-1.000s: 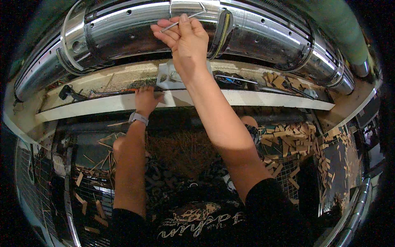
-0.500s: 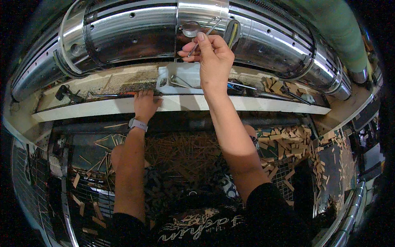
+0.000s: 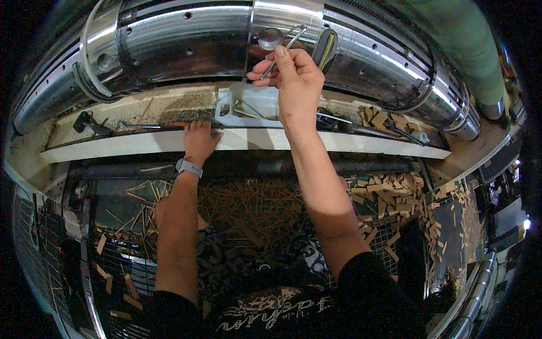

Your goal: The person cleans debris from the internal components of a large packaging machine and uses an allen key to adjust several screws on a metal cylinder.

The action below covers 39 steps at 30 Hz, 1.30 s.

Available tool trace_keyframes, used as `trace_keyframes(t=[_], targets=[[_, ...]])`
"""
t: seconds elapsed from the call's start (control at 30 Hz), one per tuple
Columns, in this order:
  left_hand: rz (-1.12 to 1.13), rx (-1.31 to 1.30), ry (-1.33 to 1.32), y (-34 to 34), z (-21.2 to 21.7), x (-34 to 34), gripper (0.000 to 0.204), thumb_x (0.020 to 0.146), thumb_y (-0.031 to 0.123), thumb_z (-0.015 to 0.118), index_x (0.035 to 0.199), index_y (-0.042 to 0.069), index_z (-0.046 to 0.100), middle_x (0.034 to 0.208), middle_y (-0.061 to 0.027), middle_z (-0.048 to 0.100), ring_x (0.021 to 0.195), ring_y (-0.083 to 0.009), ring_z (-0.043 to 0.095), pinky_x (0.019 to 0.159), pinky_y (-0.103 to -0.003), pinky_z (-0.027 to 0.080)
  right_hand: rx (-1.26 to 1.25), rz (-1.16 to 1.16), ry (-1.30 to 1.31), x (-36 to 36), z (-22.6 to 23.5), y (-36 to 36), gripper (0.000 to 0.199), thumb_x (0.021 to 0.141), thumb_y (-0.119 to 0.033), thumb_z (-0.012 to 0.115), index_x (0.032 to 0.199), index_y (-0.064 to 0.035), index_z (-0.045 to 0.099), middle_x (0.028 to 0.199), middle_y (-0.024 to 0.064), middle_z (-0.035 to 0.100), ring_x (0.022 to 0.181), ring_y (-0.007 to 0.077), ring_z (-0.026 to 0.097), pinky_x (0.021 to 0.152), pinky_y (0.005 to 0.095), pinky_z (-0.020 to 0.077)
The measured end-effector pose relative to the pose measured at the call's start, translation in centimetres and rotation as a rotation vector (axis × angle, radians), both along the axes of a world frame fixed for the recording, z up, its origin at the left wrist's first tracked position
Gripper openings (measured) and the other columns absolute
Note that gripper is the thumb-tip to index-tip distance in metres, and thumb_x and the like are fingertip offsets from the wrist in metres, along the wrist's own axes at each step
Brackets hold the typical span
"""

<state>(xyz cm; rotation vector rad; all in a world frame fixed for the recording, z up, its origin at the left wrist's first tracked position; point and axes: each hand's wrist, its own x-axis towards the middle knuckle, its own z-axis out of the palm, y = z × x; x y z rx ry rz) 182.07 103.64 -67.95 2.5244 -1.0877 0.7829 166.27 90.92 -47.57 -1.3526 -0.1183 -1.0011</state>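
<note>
My right hand (image 3: pixel 296 73) is raised before the large shiny metal cylinder (image 3: pixel 189 48). Its thumb and fingers pinch a slim metal rod (image 3: pixel 291 42), which looks like a hex key and slants up toward the cylinder's middle band. Close to the rod's upper part are a round recess (image 3: pixel 270 38) and an oval slot (image 3: pixel 326 50) with a yellow strip. My left hand (image 3: pixel 200 138) lies palm down over the cream rail (image 3: pixel 248 139), fingers extended, beside an orange-handled tool (image 3: pixel 174 124). A white plastic tray (image 3: pixel 226 117) between my hands holds a bent metal rod (image 3: pixel 254 109).
A dark clamp-like tool (image 3: pixel 91 123) lies in the trough at left. Cardboard scraps (image 3: pixel 374 117) and long tools (image 3: pixel 370 129) lie there at right. More scraps (image 3: pixel 389 192) and strips (image 3: pixel 248 209) litter the area below the rail. A green tube (image 3: pixel 468 51) runs down the upper right.
The view has shifted slightly. My right hand still pinches the rod at the cylinder, with its tilt slightly altered. My left hand stays on the rail.
</note>
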Motion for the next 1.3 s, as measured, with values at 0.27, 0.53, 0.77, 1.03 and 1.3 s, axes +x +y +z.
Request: trace_keyframes(t=[0.27,0.53,0.77,1.03,1.3], targets=[[0.004,-0.032,-0.024,-0.1,-0.5,0.1,0.04,0.073,0.04,0.065,0.089,0.004,0.059,0.093,-0.0107,0.06,0.094,-0.0295,0.053,0.084,-0.043,0.04,0.096,0.147,-0.068,0.7,0.2,0.6,0.025,0.094,-0.022,0.045,0.085,0.001,0.049,0.075,0.0149,0.061,0.066,0.0226,0.065,0.055,0.0276,0.0531],[0.014,0.036,0.01,0.0,-0.6,0.4,0.038,0.074,0.04,0.064,0.088,0.004,0.059,0.091,-0.0111,0.059,0.093,-0.0288,0.054,0.082,-0.044,0.041,0.236,0.339,-0.168,1.6,1.6,1.8,0.023,0.095,-0.021,0.043,0.09,0.0004,0.049,0.083,0.0196,0.062,0.08,0.0318,0.065,0.067,0.0358,0.0564],[0.017,0.052,0.02,0.1,-0.3,0.4,0.042,0.075,0.041,0.063,0.094,0.004,0.059,0.095,-0.011,0.06,0.095,-0.029,0.054,0.084,-0.043,0.041,0.214,0.344,-0.157,2.0,0.4,0.9,0.024,0.094,-0.025,0.045,0.089,-0.0023,0.051,0.075,0.0134,0.058,0.071,0.0284,0.063,0.061,0.0347,0.0539],[0.028,0.082,0.031,0.3,-0.2,0.3,0.044,0.075,0.04,0.062,0.099,0.004,0.059,0.096,-0.0111,0.06,0.097,-0.0287,0.054,0.084,-0.043,0.04,0.149,0.222,0.015,-1.1,-1.1,-1.7,0.026,0.092,-0.028,0.05,0.081,-0.0048,0.052,0.057,0.0004,0.045,0.046,0.0108,0.045,0.041,0.0226,0.0324],[0.002,0.033,0.046,0.1,-0.1,0.1,0.037,0.074,0.037,0.064,0.091,0.004,0.059,0.094,-0.0123,0.06,0.095,-0.0301,0.054,0.082,-0.044,0.041,-0.791,-0.536,0.329,-6.1,4.5,-8.9,0.025,0.087,-0.028,0.058,0.082,-0.0039,0.063,0.056,0.003,0.051,0.05,0.0097,0.044,0.048,0.0244,0.0351]])
